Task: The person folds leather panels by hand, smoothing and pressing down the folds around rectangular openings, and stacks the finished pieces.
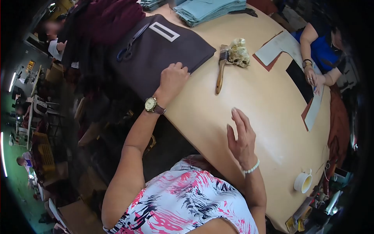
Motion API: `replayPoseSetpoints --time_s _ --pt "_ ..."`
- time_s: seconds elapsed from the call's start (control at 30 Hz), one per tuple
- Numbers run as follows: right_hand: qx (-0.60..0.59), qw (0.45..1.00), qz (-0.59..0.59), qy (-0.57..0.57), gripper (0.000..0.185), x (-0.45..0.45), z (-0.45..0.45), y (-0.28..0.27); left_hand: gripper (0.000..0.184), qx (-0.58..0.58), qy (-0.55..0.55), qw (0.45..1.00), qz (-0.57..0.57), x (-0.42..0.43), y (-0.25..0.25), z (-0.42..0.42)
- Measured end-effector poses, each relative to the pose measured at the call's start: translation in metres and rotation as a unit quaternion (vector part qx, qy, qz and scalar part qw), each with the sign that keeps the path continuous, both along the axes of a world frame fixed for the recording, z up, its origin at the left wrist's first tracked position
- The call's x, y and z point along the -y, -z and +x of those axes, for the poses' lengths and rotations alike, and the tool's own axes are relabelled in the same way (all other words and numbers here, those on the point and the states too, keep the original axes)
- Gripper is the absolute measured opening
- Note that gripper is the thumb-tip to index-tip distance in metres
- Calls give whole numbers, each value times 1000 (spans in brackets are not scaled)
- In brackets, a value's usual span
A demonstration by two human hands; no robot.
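My left hand [174,80], with a watch on its wrist, is at the near edge of a stack of dark grey cloth [156,48]. Its fingers are curled closed at the cloth; the fingertips are hidden. My right hand [242,138], wearing a bead bracelet, hovers over the bare tabletop, thumb and fingers apart, holding nothing. On the cloth lie scissors [133,43] with dark blue handles and a white rectangular frame-shaped template [164,32]. A wooden-handled brush [221,70] lies beyond my hands, its bristle end against a crumpled, glue-stained lump [238,52].
Teal folded cloth [208,9] is stacked at the table's [269,117] far side, with maroon cloth [111,19] at the left. Across the table, a co-worker's hands [314,80] rest at pale and dark cut pieces [302,80]. A white cup [302,182] stands near the right corner, by assorted tools.
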State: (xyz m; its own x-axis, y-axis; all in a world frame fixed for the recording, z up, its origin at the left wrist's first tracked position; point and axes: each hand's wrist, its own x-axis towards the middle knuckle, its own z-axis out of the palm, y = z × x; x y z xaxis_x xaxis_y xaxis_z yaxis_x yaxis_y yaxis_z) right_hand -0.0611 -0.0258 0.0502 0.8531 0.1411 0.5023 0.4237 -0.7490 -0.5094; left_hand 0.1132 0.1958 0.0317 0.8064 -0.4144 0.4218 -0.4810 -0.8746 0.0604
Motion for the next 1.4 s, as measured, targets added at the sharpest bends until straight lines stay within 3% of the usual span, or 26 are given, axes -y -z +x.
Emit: replayPoseSetpoints --time_s 0.07,0.17,0.27,0.3,0.37,0.47,0.57,0.67,0.73,0.77,0.87,0.9,0.97,1.03,1.13,1.2,1.23,1.3,1.4 --pt "-4 1000 -9 -19 52 -11 21 -1 13 13 8 999 30 -2 5 6" --pt "-10 999 -6 -49 58 -29 57 -1 11 -1 20 1000 -14 -9 0 9" --pt "-21 991 110 -67 57 -54 94 -7 13 -20 64 984 -165 -25 4 20" --pt "-19 987 141 -69 56 -63 108 -8 14 -84 46 970 -226 -28 4 23" --pt "-13 977 203 -71 55 -79 135 -8 15 -207 10 917 -341 -35 2 28" --pt "-29 952 298 -65 51 -102 166 -12 18 -329 43 791 -514 -46 12 40" --pt "-28 940 336 -58 52 -120 184 -13 17 -386 10 731 -563 -49 -5 34" --pt "-39 936 345 -59 56 -129 195 -7 17 -358 47 692 -625 -54 6 39" --pt "-65 927 367 -48 60 -136 195 -5 17 -323 48 722 -610 -58 3 37" --pt "-96 931 352 -24 76 -137 196 -3 18 -305 49 736 -602 -60 1 37" --pt "-43 957 278 64 89 -145 200 7 19 -287 131 780 -541 -70 -12 37" --pt "-119 926 356 43 92 -148 198 1 21 -272 97 824 -487 -78 -19 45" --pt "-110 928 353 50 93 -150 201 6 28 -125 29 931 -342 -100 -23 74" --pt "-109 929 351 50 94 -147 204 16 35 -4 -47 977 -209 -128 -10 117" --pt "-124 923 362 45 95 -143 202 21 45 54 -193 977 -79 -163 24 175" --pt "-146 911 383 51 94 -148 195 6 45 25 -198 974 -104 -167 31 187" --pt "-148 912 379 45 105 -150 194 7 44 17 -206 974 -93 -165 31 187" --pt "-100 951 292 15 112 -151 186 13 40 2 -222 971 -93 -160 24 174" --pt "-71 976 204 -14 122 -154 179 20 36 71 -240 966 -68 -185 67 200"
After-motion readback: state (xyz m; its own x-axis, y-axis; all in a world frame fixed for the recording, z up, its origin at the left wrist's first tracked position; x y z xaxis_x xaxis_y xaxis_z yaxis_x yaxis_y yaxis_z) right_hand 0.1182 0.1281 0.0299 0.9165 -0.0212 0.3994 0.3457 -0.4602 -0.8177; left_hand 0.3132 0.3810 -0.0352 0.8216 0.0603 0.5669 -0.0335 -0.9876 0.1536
